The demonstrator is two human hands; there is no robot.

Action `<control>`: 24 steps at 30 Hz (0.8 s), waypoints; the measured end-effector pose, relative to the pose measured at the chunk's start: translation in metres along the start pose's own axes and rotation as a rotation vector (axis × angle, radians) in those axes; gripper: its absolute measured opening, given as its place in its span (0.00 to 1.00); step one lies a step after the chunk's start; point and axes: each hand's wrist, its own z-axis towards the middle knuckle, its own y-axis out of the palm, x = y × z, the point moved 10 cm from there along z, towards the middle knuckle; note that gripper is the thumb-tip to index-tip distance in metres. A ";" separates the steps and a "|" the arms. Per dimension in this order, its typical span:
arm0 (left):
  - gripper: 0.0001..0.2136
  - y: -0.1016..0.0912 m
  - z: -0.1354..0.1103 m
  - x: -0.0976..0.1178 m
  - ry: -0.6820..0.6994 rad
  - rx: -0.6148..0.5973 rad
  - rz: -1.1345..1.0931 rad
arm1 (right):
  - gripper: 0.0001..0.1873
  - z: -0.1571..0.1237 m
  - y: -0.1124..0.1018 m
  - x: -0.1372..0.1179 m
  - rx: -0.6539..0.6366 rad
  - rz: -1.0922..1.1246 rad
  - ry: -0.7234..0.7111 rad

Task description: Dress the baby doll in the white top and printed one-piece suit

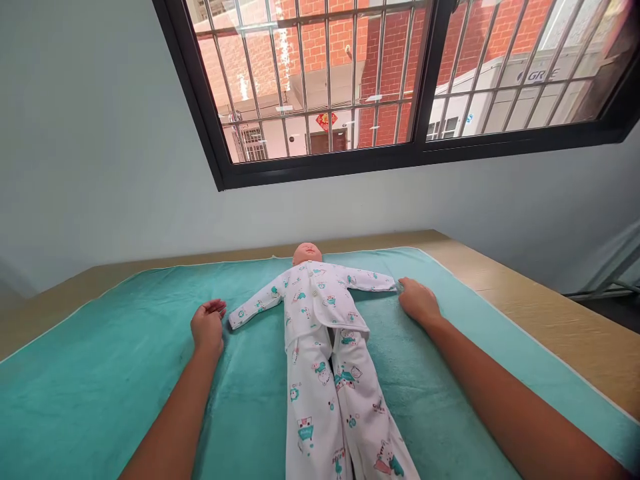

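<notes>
A baby doll (307, 253) lies on its back, wearing a white printed jacket (320, 293) with its front fastened at the top and white printed trousers (320, 393). Both sleeves are spread out to the sides. At the end of the sleeve on the right (373, 280), my right hand (419, 301) has its fingers closed on the cuff. My left hand (207, 325) rests just beside the cuff of the left sleeve (256, 308), apart from it, with loosely curled fingers and nothing held. The lower trouser legs run out of view at the bottom.
A teal towel (125, 347) covers most of the wooden tabletop (500, 287) beneath the doll. Behind the table stands a pale wall (325, 207) with a dark-framed barred window (320, 170). Part of a metal frame (615, 267) shows at the far right.
</notes>
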 end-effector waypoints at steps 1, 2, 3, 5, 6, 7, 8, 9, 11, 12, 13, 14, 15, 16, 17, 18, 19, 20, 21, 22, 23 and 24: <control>0.18 0.002 -0.002 0.000 -0.010 -0.007 -0.006 | 0.24 0.000 -0.001 -0.001 0.001 0.002 -0.007; 0.16 0.006 -0.005 0.000 -0.020 -0.025 -0.006 | 0.23 -0.001 -0.002 -0.003 0.003 0.002 -0.014; 0.14 0.010 -0.008 0.000 -0.030 -0.050 -0.004 | 0.23 -0.001 -0.003 -0.004 0.006 0.001 -0.019; 0.12 0.017 -0.013 0.003 -0.048 -0.096 -0.001 | 0.22 -0.002 -0.006 -0.006 0.016 -0.002 -0.022; 0.12 0.019 -0.016 0.005 -0.054 -0.107 -0.001 | 0.21 -0.002 -0.008 -0.008 0.021 -0.003 -0.024; 0.11 0.020 -0.019 0.008 -0.057 -0.112 0.000 | 0.20 -0.003 -0.009 -0.008 0.026 -0.003 -0.026; 0.11 0.020 -0.021 0.011 -0.058 -0.115 0.003 | 0.20 -0.003 -0.010 -0.009 0.030 -0.003 -0.029; 0.10 0.020 -0.022 0.014 -0.056 -0.120 0.010 | 0.20 -0.004 -0.012 -0.010 0.032 -0.002 -0.031; 0.09 0.021 -0.024 0.019 -0.049 -0.138 0.030 | 0.19 -0.005 -0.013 -0.010 0.036 0.000 -0.036; 0.09 0.022 -0.025 0.020 -0.044 -0.149 0.042 | 0.19 -0.005 -0.013 -0.010 0.039 0.001 -0.038; 0.09 0.022 -0.025 0.021 -0.038 -0.157 0.054 | 0.19 -0.005 -0.013 -0.009 0.042 0.002 -0.040; 0.10 0.023 -0.024 0.021 -0.032 -0.161 0.067 | 0.19 -0.005 -0.013 -0.009 0.045 0.003 -0.043; 0.10 0.024 -0.023 0.021 -0.027 -0.164 0.082 | 0.18 -0.004 -0.012 -0.009 0.048 0.003 -0.047; 0.10 0.025 -0.023 0.021 -0.021 -0.166 0.099 | 0.18 -0.004 -0.012 -0.009 0.051 0.003 -0.052; 0.10 0.025 -0.022 0.020 -0.014 -0.171 0.118 | 0.18 -0.004 -0.011 -0.009 0.052 0.003 -0.056; 0.10 0.027 -0.022 0.020 -0.007 -0.178 0.138 | 0.17 -0.003 -0.011 -0.009 0.053 0.004 -0.058; 0.10 0.028 -0.021 0.020 -0.001 -0.186 0.158 | 0.17 -0.003 -0.010 -0.009 0.053 0.004 -0.057; 0.10 0.028 -0.022 0.020 0.004 -0.195 0.176 | 0.17 -0.003 -0.010 -0.009 0.052 0.004 -0.054; 0.10 0.029 -0.022 0.020 0.010 -0.203 0.194 | 0.17 -0.003 -0.009 -0.009 0.052 0.005 -0.052; 0.10 0.030 -0.022 0.021 0.016 -0.209 0.210 | 0.17 -0.002 -0.009 -0.009 0.052 0.006 -0.050; 0.11 0.030 -0.023 0.021 0.022 -0.215 0.226 | 0.17 -0.002 -0.008 -0.008 0.053 0.007 -0.051; 0.11 0.030 -0.023 0.021 0.028 -0.220 0.240 | 0.17 -0.001 -0.008 -0.009 0.054 0.008 -0.054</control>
